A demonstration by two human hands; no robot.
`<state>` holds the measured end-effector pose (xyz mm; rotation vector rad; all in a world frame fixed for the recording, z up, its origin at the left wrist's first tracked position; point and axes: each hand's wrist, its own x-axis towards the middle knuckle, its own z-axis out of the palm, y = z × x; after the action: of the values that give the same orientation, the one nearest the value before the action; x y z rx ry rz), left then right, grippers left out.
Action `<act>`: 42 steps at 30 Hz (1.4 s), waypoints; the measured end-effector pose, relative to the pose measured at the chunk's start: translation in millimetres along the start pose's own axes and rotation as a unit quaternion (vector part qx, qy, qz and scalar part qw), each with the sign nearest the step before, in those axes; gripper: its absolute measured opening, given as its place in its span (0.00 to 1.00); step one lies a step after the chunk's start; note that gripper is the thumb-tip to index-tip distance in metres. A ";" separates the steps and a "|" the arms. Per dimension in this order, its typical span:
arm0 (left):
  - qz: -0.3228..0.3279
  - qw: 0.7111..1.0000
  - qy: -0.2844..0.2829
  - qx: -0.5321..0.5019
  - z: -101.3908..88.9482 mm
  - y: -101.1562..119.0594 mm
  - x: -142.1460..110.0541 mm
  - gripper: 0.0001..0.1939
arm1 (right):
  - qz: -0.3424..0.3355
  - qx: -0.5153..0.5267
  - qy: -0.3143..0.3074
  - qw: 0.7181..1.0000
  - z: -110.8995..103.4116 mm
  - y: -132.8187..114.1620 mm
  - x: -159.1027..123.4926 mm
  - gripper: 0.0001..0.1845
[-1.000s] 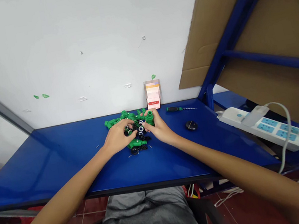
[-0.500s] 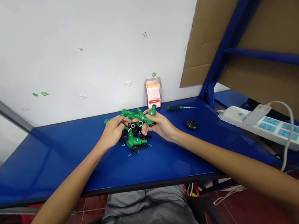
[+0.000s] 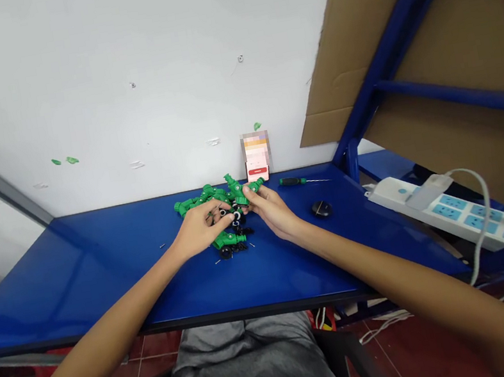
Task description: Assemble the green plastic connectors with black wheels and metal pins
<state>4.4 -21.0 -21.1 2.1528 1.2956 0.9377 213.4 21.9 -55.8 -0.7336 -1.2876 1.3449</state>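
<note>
A heap of green plastic fittings (image 3: 196, 202) with black rings lies at the back middle of the blue table (image 3: 100, 267). My right hand (image 3: 271, 211) is closed on one green fitting (image 3: 241, 191), lifted just above the heap. My left hand (image 3: 200, 229) reaches in from the left, its fingertips pinched at a small black-and-white ring (image 3: 236, 216) right below that fitting. Another green fitting (image 3: 228, 240) and some black rings (image 3: 227, 252) lie on the table just in front of my hands.
A green-handled screwdriver (image 3: 302, 180) and a round black cap (image 3: 321, 207) lie to the right of my hands. A small carton (image 3: 257, 156) leans on the white wall. A white power strip (image 3: 451, 208) sits on the right shelf under cardboard (image 3: 404, 31).
My right hand has lifted its green fitting and turned it. My left hand has moved right, from the heap's left side to the ring under the fitting.
</note>
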 end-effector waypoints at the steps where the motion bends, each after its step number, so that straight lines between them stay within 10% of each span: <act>1: -0.010 1.000 -0.008 -0.026 3.4 1.6 -0.8 0.16 | 0.004 0.008 0.001 1.000 1.5 -0.4 -1.5 0.26; 9: 0.011 0.997 0.063 -0.030 10.0 5.0 -3.7 0.11 | -0.003 -0.098 -0.004 0.995 -1.0 -5.3 -3.9 0.23; 14: 0.055 0.990 0.129 -0.023 4.8 0.7 -2.8 0.08 | 0.029 -0.069 -0.120 0.990 -4.3 -9.9 -1.8 0.25; 26: 0.142 0.988 0.053 0.001 1.5 0.7 -6.2 0.22 | 0.101 0.039 -0.046 0.993 10.0 -12.2 -8.6 0.23; 33: 0.062 0.991 -0.043 0.109 2.3 1.4 -5.6 0.20 | 0.039 0.024 0.016 0.999 1.8 -6.6 -2.3 0.27; 42: 0.080 0.993 0.006 0.090 -1.1 -1.0 -3.1 0.15 | 0.024 0.069 -0.015 0.997 5.5 -9.4 -3.8 0.31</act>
<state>2.0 -23.3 -22.1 2.4223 1.2719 0.9283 211.7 15.2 -46.6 -0.6551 -1.1934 1.4736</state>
